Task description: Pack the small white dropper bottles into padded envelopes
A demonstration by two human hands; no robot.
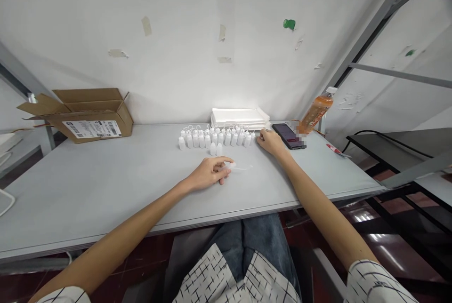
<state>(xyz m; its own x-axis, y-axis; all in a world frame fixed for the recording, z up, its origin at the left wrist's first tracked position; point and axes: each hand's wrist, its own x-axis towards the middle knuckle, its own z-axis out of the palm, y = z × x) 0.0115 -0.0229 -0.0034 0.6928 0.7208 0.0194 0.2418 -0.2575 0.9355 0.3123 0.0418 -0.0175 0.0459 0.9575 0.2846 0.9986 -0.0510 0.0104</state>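
My left hand (212, 171) is low over the middle of the table, closed around a small translucent white squeeze bottle (231, 165). A thin pale strip sticks out from that bottle to the right. Behind it stand several small white bottles (207, 141) in close rows, many with thin looped strips at their tops. Two of them stand a little in front of the rest. At the right end of the rows is my right hand (270, 141), its fingers curled down against the table beside the last bottles. Whatever its fingertips hold is hidden.
A stack of white sheets (240, 115) lies against the wall. To the right are a black phone (287, 135) and an orange drink bottle (317, 112), with a red and white packet (337, 150) near the edge. An opened cardboard box (88, 117) stands at the back left.
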